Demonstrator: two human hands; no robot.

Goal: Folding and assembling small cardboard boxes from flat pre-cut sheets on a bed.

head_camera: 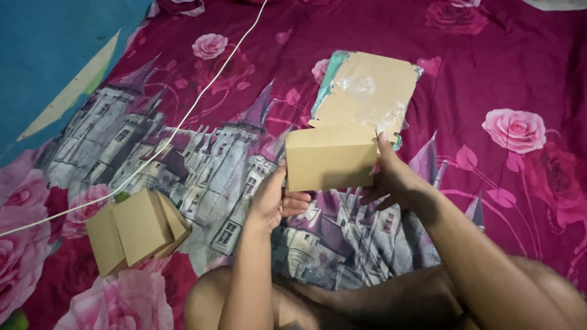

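I hold a small brown cardboard box (330,157) up in front of me with both hands. My left hand (273,198) grips its lower left edge, thumb along the side. My right hand (391,174) holds the right side, the index finger stretched up along the edge. Just behind the box lies a clear plastic bag of flat brown cardboard sheets (367,91) on the bedsheet.
A pile of folded brown boxes (137,229) rests at the lower left on the magenta bedsheet (501,67) printed with castles and roses. A white cable (183,119) runs diagonally across the left. My bare knees fill the bottom edge.
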